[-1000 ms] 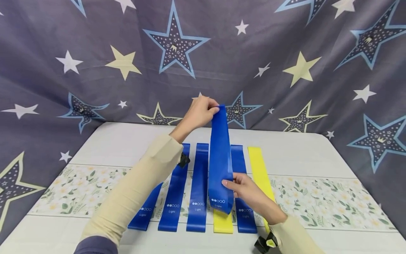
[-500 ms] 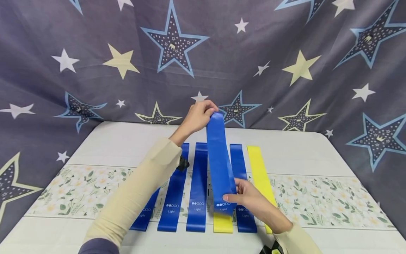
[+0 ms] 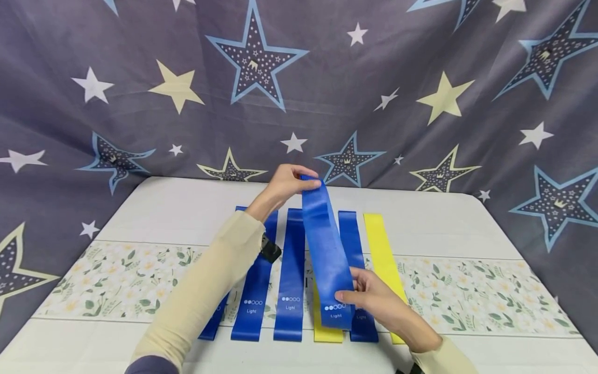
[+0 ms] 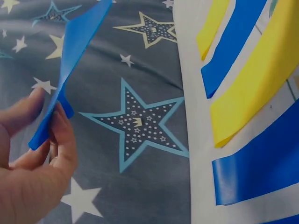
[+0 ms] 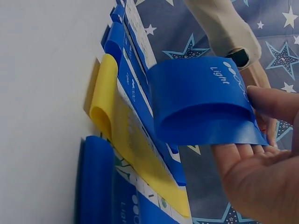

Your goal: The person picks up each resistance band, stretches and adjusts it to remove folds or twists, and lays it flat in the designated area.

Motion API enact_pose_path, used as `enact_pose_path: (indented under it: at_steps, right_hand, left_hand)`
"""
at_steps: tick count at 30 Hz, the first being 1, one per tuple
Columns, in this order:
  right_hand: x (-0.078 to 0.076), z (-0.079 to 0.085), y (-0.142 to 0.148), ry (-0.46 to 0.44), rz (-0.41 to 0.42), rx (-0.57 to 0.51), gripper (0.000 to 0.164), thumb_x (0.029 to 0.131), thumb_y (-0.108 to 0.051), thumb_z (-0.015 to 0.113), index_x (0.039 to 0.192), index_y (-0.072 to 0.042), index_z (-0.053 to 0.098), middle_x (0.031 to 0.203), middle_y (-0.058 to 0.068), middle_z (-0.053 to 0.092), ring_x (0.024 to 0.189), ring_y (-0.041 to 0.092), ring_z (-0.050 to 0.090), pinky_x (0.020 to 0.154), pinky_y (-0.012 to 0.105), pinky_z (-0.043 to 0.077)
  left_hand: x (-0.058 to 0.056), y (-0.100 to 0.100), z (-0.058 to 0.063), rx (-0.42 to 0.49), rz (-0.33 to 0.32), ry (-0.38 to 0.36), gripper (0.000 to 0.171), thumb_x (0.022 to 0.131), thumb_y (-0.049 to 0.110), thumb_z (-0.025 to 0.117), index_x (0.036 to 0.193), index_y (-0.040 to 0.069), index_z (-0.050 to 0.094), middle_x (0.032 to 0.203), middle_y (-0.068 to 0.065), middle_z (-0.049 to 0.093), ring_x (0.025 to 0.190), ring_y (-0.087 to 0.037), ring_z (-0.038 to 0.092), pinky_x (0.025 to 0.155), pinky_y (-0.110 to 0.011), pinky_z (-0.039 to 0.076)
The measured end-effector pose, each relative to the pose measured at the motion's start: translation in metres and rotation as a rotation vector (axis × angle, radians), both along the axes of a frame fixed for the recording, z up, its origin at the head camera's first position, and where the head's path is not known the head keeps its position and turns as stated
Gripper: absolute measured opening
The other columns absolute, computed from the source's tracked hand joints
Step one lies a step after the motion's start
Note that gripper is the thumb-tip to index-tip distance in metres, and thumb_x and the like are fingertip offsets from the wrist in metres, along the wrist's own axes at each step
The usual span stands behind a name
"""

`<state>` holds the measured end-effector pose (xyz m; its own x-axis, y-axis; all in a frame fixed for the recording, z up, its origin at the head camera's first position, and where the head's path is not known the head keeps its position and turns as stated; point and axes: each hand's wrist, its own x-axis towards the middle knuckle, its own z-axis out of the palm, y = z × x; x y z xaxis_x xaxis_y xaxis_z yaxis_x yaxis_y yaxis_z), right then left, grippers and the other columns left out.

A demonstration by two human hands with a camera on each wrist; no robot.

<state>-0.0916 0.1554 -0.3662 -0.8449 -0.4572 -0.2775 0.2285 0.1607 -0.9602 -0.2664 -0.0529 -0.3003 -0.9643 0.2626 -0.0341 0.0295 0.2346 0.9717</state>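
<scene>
A blue resistance band (image 3: 327,244), a flat loop printed "Light", is stretched at a slant above the table between both hands. My left hand (image 3: 289,184) pinches its far end between thumb and fingers; the left wrist view shows the band edge-on in that hand (image 4: 42,172). Lower and to the right, my right hand (image 3: 376,298) grips the near end, thumb on the printed face. In the right wrist view the loop's rounded end (image 5: 196,84) bulges beside the fingers. Under it a yellow band (image 3: 328,334) lies on the table, mostly covered in the head view.
Blue bands lie in a row left of the held one, including one (image 3: 290,270) close by. To its right are another blue band (image 3: 351,234) and a yellow one (image 3: 384,254). The white table (image 3: 467,223) has a floral strip; a starry curtain (image 3: 397,52) hangs behind.
The left hand has come down with the band's far end. The right hand has moved slightly down and right, so the band now slants more.
</scene>
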Motion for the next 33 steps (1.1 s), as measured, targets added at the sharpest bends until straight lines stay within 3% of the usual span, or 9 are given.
enact_pose_path:
  at_steps: [3, 5, 10, 14, 19, 25, 33]
  right_hand:
    - [0.0, 0.002, 0.003, -0.008, -0.007, -0.005, 0.053, 0.088, -0.01, 0.064, 0.134, 0.007, 0.045, 0.103, 0.006, 0.07, 0.092, 0.013, 0.067, 0.083, 0.027, 0.053]
    - [0.0, 0.003, 0.005, -0.01, -0.009, -0.001, 0.054, 0.088, -0.01, 0.064, 0.135, 0.007, 0.044, 0.104, 0.008, 0.07, 0.092, 0.013, 0.067, 0.083, 0.028, 0.054]
    - [0.002, 0.002, 0.008, -0.01, -0.002, -0.009, 0.053, 0.088, -0.01, 0.064, 0.134, 0.008, 0.044, 0.095, 0.003, 0.07, 0.084, 0.01, 0.065, 0.077, 0.025, 0.053]
    - [0.004, 0.0, 0.011, 0.009, 0.01, -0.001, 0.052, 0.087, -0.011, 0.065, 0.131, 0.01, 0.046, 0.086, -0.003, 0.067, 0.077, 0.006, 0.06, 0.07, 0.021, 0.049]
    - [0.006, -0.004, 0.014, -0.005, 0.002, 0.006, 0.051, 0.088, -0.012, 0.065, 0.131, 0.01, 0.046, 0.091, -0.001, 0.068, 0.083, 0.008, 0.064, 0.074, 0.023, 0.052]
    - [0.01, -0.005, 0.016, -0.048, -0.03, 0.077, 0.058, 0.088, -0.017, 0.066, 0.136, 0.007, 0.042, 0.109, 0.006, 0.067, 0.095, 0.013, 0.064, 0.087, 0.031, 0.052]
    - [0.021, -0.007, 0.022, -0.069, -0.067, 0.14, 0.076, 0.086, -0.014, 0.069, 0.143, 0.013, 0.026, 0.102, 0.006, 0.067, 0.09, 0.014, 0.063, 0.083, 0.028, 0.053]
  left_hand:
    - [0.001, 0.0, -0.004, -0.011, -0.045, -0.031, 0.042, 0.08, -0.001, 0.072, 0.121, 0.002, 0.062, 0.119, -0.016, 0.06, 0.098, -0.023, 0.058, 0.095, -0.037, 0.05]
    - [0.001, 0.001, -0.007, -0.02, -0.059, -0.014, 0.044, 0.079, -0.005, 0.071, 0.122, 0.003, 0.062, 0.119, -0.016, 0.06, 0.1, -0.025, 0.057, 0.093, -0.036, 0.05]
    - [0.003, 0.002, -0.013, -0.028, -0.044, 0.061, 0.035, 0.085, -0.001, 0.068, 0.119, 0.004, 0.063, 0.11, -0.015, 0.063, 0.09, -0.02, 0.059, 0.078, -0.028, 0.052]
    - [0.006, 0.005, -0.013, -0.01, -0.031, 0.078, 0.031, 0.087, 0.004, 0.067, 0.118, 0.004, 0.063, 0.107, -0.017, 0.066, 0.085, -0.018, 0.064, 0.077, -0.032, 0.056]
    - [0.006, 0.009, -0.012, 0.021, -0.018, 0.074, 0.03, 0.089, 0.008, 0.066, 0.118, 0.002, 0.063, 0.102, -0.022, 0.069, 0.073, -0.015, 0.067, 0.079, -0.043, 0.057]
    - [0.004, 0.014, -0.014, 0.015, 0.024, 0.074, 0.03, 0.09, 0.017, 0.066, 0.114, -0.001, 0.065, 0.099, -0.02, 0.071, 0.063, -0.009, 0.064, 0.067, -0.032, 0.059]
    - [0.001, 0.023, -0.022, 0.042, 0.083, 0.078, 0.03, 0.093, 0.028, 0.062, 0.092, -0.001, 0.069, 0.066, 0.0, 0.063, 0.053, -0.008, 0.06, 0.052, -0.025, 0.055]
